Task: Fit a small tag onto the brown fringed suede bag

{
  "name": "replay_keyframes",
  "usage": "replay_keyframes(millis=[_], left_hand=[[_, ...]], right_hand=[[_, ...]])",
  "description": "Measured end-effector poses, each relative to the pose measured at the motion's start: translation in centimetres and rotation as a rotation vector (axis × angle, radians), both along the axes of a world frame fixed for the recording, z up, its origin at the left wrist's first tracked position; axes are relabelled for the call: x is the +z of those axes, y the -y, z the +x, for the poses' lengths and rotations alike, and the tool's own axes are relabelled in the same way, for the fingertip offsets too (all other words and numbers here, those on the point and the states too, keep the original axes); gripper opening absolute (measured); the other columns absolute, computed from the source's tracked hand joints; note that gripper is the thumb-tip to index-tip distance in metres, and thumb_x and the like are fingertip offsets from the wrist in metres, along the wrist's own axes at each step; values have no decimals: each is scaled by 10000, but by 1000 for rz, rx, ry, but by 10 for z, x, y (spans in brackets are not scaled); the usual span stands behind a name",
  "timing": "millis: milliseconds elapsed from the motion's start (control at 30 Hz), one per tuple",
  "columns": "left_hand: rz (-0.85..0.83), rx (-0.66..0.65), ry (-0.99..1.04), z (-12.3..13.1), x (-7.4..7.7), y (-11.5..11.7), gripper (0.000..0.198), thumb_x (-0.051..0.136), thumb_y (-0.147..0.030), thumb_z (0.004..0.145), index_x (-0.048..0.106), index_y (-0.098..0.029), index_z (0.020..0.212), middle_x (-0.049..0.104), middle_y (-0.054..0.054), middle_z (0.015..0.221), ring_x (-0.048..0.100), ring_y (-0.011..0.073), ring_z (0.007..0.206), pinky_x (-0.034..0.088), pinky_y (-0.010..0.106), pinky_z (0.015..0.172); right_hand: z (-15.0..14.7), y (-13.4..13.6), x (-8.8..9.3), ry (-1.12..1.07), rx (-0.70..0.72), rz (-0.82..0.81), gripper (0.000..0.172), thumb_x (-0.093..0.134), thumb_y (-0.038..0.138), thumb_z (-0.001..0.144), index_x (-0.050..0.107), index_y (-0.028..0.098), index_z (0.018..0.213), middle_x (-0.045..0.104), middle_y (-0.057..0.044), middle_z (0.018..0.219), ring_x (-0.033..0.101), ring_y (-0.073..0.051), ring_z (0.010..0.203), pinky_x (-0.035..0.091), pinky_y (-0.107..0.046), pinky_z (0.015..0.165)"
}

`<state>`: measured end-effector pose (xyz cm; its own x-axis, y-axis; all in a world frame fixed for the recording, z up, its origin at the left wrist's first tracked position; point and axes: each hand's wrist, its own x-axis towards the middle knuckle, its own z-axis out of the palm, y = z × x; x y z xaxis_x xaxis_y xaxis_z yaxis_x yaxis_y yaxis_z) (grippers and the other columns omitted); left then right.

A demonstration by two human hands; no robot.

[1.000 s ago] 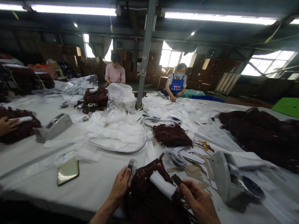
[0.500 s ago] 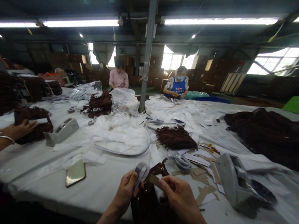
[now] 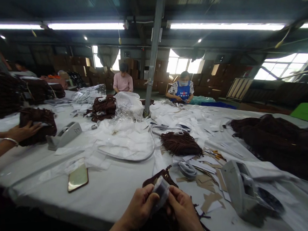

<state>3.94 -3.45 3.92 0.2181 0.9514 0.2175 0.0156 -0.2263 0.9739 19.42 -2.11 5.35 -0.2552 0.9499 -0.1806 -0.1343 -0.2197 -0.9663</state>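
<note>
My left hand point(image 3: 139, 209) is closed on a coiled grey strap point(image 3: 161, 189), which has a whitish, translucent look at its edges. The fingers of my right hand point(image 3: 183, 210) pinch together at the coil's right side; the small brown card is hidden from view. Below both hands lies a dark brown bag point(image 3: 166, 174) with small metal rings, mostly covered by them. Another coiled grey strap point(image 3: 188, 170) rests on the table just beyond my right hand, near loose card pieces point(image 3: 211, 200).
A grey tape dispenser point(image 3: 241, 190) stands at right, another tape dispenser point(image 3: 64, 136) at left. A phone point(image 3: 77, 177) lies on the white table. A fringed brown bag point(image 3: 181, 142) sits ahead. A co-worker's hand point(image 3: 25, 132) presses a brown bag at left. Two people work across the table.
My right hand has moved in to meet the left one at the coiled strap. The brown card it pinched no longer shows. The co-worker's bag at left has shifted slightly.
</note>
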Motion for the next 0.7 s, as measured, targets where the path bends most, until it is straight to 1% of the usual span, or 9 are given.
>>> replay_keyframes(millis=[133, 200, 267, 367, 433, 500, 600, 667, 700], left_hand=[[49, 12, -106, -3, 1, 2, 415, 429, -504, 921, 529, -143, 742, 476, -3, 635, 404, 108, 561, 300, 221, 512], [90, -9, -175, -4, 6, 2, 397, 413, -473, 931, 519, -150, 726, 492, 6, 653, 430, 120, 593, 315, 228, 544], [126, -56, -247, -7, 14, 1, 365, 411, -432, 935, 518, -155, 724, 508, 10, 673, 447, 125, 616, 323, 232, 572], [126, -111, -314, -12, 26, -2, 307, 439, -376, 923, 497, -162, 711, 479, -14, 642, 416, 109, 583, 304, 221, 551], [73, -134, -314, -15, 33, -5, 274, 446, -353, 914, 504, -162, 726, 458, -27, 627, 386, 100, 552, 286, 211, 514], [16, -159, -309, -17, 38, -7, 245, 452, -337, 904, 529, -157, 756, 472, -26, 636, 390, 100, 543, 285, 204, 493], [-1, -174, -360, -16, 45, -9, 203, 452, -287, 894, 544, -156, 769, 523, -15, 659, 444, 107, 560, 324, 198, 512], [39, -167, -434, -12, 48, -11, 174, 448, -245, 888, 538, -164, 764, 541, -11, 668, 464, 110, 570, 336, 201, 534], [68, -166, -475, -9, 49, -12, 154, 450, -226, 882, 536, -169, 768, 543, -11, 670, 462, 110, 570, 334, 205, 540]], right_hand=[[2, 0, -14, -143, 9, -115, 448, 788, 525, 654, 655, 151, 863, 451, 77, 452, 284, -21, 379, 185, -132, 360], [2, 1, -18, -217, -1, -148, 415, 813, 484, 640, 652, 152, 829, 440, 82, 451, 275, -14, 386, 189, -124, 368], [1, 2, -17, -282, -10, -153, 388, 823, 463, 637, 645, 154, 791, 427, 86, 444, 269, -10, 390, 192, -123, 376], [0, 5, -11, -324, -6, -120, 364, 811, 458, 659, 642, 151, 756, 411, 89, 426, 263, -8, 388, 191, -128, 385], [1, 7, -4, -313, -5, -95, 347, 799, 447, 681, 635, 145, 728, 419, 83, 432, 273, -9, 396, 197, -133, 395], [2, 8, 1, -277, 7, -69, 334, 780, 437, 708, 631, 138, 717, 439, 72, 453, 298, -15, 410, 206, -140, 404], [3, 9, 3, -247, 20, -23, 311, 736, 429, 752, 656, 139, 829, 491, 54, 512, 357, -35, 446, 260, -151, 429], [3, 11, 1, -264, 6, 21, 361, 722, 454, 745, 664, 144, 921, 514, 48, 537, 394, -58, 466, 311, -169, 448], [2, 12, -1, -261, -22, 49, 394, 724, 475, 729, 667, 145, 937, 523, 45, 542, 414, -70, 473, 334, -181, 453]])
